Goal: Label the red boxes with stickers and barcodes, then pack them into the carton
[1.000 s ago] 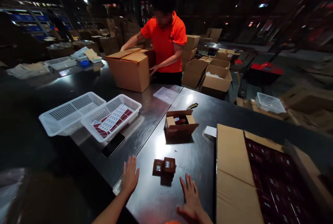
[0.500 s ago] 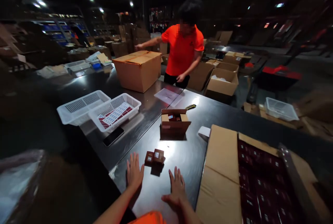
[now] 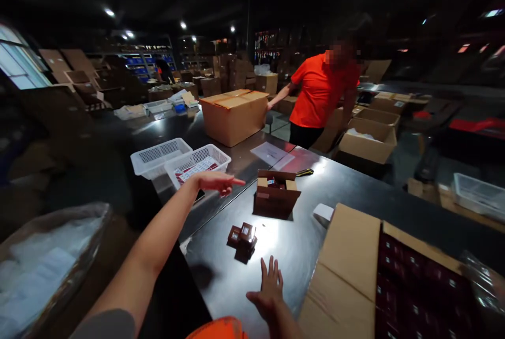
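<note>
My left hand [image 3: 216, 182] is raised above the metal table [image 3: 221, 270], its index finger stretched out to the right and the other fingers partly curled. It holds nothing. Beyond its fingertip stands a small open carton [image 3: 275, 204] with small packs inside. My right hand [image 3: 269, 287] is low over the table with fingers spread and nothing in them. A few small dark brown boxes [image 3: 248, 232] sit together on the table between my hands. Behind my left hand are two white plastic baskets; the nearer basket [image 3: 224, 159] contains printed label sheets.
A large carton [image 3: 234, 123] stands at the table's far side, with a person [image 3: 315, 89] in an orange shirt touching it. A utility knife [image 3: 305, 172] and a clear sheet [image 3: 272, 154] lie there. At right, an open carton [image 3: 343, 265] is full of dark red boxes.
My left hand has lifted from beside the small boxes and now points rightward. My right hand stays spread. The view has turned left, and the other person now leans toward the large carton.
</note>
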`<state>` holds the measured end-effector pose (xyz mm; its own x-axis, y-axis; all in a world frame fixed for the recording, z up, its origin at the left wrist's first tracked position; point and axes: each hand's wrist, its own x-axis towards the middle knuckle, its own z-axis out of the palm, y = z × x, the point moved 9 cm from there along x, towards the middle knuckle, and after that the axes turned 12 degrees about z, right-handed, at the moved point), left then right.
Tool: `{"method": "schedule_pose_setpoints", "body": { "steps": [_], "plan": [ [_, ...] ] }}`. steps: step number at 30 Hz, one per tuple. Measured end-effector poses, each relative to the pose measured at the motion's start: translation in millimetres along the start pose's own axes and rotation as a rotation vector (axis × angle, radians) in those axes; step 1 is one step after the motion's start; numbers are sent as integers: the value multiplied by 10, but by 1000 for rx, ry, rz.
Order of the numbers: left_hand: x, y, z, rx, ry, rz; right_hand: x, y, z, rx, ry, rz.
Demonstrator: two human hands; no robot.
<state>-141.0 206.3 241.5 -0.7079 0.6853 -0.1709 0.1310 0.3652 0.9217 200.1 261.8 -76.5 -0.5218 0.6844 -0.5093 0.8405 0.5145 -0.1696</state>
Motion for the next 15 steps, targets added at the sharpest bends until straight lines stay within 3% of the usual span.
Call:
{"method": "schedule_pose_setpoints", "body": {
  "steps": [3,6,13,15],
  "plan": [
    [261,389,-97,-7,11,108,-14,-4,-23,-15,19,6],
    [437,511,-238,26,136,221,-7,6,-17,-5,19,27],
    [709,0,-446,128,123,230,72,2,-1,47,-19,91],
    [880,-40,-504,136,106,239,89,2,2,48,-35,113]
  ]
}}
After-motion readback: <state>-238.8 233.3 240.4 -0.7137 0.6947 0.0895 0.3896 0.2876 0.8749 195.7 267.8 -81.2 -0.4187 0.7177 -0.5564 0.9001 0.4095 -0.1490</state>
